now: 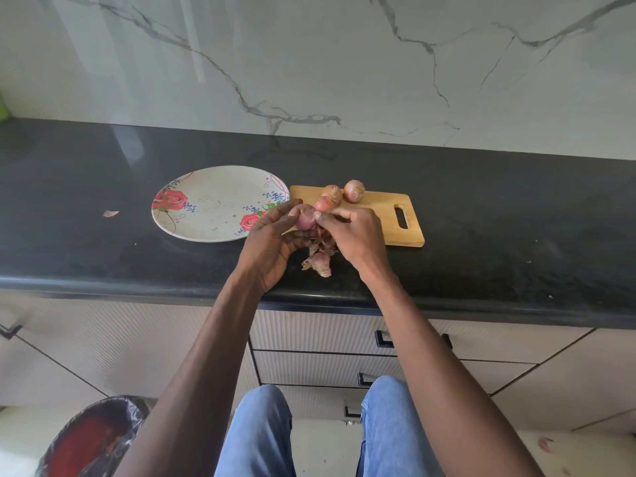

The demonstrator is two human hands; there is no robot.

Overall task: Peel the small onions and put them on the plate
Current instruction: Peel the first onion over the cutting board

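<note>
Left hand (275, 235) cups a small purplish onion (305, 217), thumb and fingers curled round it, held over the counter at the plate's 3 o'clock edge. Right hand (351, 232) pinches at the onion's right side, fingertips closed on what looks like a strip of skin; the grip point itself is hidden by the knuckles.

Floral plate (206, 204) holds no onions. It lies at 9 o'clock from the held onion, just beside the left hand, so the left hand is the nearer one for the drop. Onion's long axis: cannot tell, too rounded in this view.

Three unpeeled onions (339, 196) cluster on the wooden cutting board (382, 215), at 1 o'clock from the hands, close to the right hand. Loose peels (318, 261) pile on the black counter (481, 218) at 6 o'clock beneath the hands. One stray peel scrap (110, 213) lies well left of the plate.

Judgement: first onion mid-peel; task early, three to go.
</note>
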